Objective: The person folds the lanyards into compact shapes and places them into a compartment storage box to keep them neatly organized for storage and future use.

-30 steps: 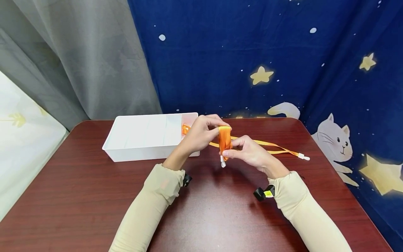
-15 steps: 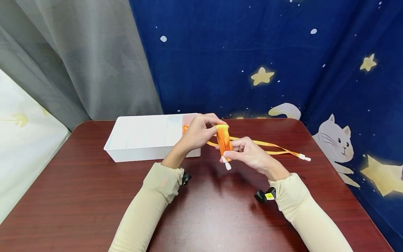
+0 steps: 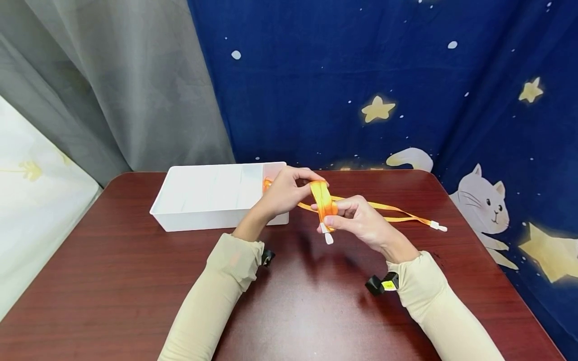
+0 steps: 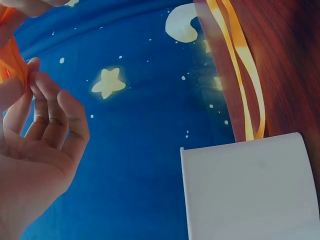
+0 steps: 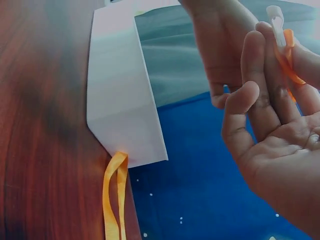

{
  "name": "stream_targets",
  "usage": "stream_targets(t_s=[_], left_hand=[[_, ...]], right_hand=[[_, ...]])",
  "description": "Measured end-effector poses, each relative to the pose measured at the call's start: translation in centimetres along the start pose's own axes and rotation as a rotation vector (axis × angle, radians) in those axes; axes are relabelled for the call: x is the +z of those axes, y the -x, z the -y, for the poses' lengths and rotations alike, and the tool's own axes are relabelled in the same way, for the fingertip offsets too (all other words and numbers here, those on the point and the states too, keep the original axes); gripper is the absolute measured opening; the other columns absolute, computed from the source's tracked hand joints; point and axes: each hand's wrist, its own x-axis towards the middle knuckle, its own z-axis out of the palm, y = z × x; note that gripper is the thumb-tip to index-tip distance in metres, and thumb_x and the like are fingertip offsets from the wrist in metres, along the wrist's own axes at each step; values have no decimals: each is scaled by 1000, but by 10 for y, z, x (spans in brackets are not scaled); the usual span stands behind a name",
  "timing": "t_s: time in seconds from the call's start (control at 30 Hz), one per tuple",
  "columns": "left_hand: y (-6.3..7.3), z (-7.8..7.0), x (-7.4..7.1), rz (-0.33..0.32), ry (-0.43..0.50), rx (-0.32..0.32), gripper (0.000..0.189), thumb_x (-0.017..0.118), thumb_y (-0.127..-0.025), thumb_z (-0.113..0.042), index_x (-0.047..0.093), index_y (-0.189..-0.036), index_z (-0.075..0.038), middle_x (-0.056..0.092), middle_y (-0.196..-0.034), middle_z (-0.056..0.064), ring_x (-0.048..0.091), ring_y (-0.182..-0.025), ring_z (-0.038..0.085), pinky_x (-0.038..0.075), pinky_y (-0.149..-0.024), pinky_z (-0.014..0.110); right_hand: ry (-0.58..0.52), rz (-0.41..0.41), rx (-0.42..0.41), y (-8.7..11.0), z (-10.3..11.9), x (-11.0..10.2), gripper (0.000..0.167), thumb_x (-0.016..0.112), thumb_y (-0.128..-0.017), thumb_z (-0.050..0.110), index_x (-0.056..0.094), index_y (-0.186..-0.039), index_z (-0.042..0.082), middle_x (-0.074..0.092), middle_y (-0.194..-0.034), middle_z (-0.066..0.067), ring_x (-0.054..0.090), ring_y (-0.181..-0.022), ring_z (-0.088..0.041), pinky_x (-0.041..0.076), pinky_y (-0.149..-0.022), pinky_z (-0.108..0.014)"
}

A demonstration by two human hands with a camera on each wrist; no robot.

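Observation:
A folded orange lanyard (image 3: 321,198) is held up above the table between both hands. My left hand (image 3: 285,191) pinches its upper fold between thumb and fingers. Lower down, my right hand (image 3: 361,223) pinches the strap near its white plastic clip (image 3: 328,237), which points downward. In the right wrist view, the clip (image 5: 276,25) sticks out past the thumb, and the other fingers of the right hand (image 5: 280,130) are spread. The left wrist view shows the left hand (image 4: 45,135) with orange strap (image 4: 12,60) at its fingertips.
A white tray (image 3: 217,218) with dividers stands behind the left hand; some orange strap (image 3: 267,184) shows in its right compartment. A second orange lanyard (image 3: 388,206) lies stretched on the brown table (image 3: 113,281), its white clip (image 3: 438,226) towards the right edge.
The folded lanyard has turned and its loops have spread slightly. Its clip has swung a little to the right. Both hands stay almost in place, still gripping it.

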Motion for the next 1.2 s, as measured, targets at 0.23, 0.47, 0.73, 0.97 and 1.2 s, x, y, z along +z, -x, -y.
stream_targets(t_s=[0.23,0.47,0.73,0.97,1.2], left_hand=[[3,1,5,12,72,-25,22,59,-90,8,74,-103,2,71,-94,10,63,-69,20,55,-62,26],[6,1,12,7,69,15,25,59,-86,9,73,-106,2,72,-99,10,63,-71,17,50,-63,24],[8,1,22,-56,12,36,11,66,-93,0,74,-99,3,70,-91,11,63,-74,22,54,-66,26],[10,6,28,-70,98,8,14,60,-96,1,71,-102,7,68,-92,14,61,-74,13,56,-70,25],[14,8,37,-141,122,89,15,56,-99,-1,68,-102,8,62,-89,14,57,-71,12,53,-67,23]], right_hand=[[-16,-18,-31,1,6,-1,21,63,-94,0,76,-109,8,74,-87,-15,72,-85,-24,56,-84,-35],[-22,-64,-61,2,9,-5,22,63,-95,0,77,-105,14,74,-85,-13,73,-82,-26,56,-84,-34],[-72,-137,-114,-1,10,-6,24,60,-94,-6,75,-106,8,75,-87,-9,73,-83,-22,56,-83,-32],[-99,-181,-166,-3,10,-4,21,57,-96,-6,71,-111,-3,74,-90,-10,72,-80,-20,56,-76,-28],[-164,-198,-129,-5,14,-5,24,56,-97,-4,71,-115,2,73,-98,-9,72,-83,-20,57,-77,-28]])
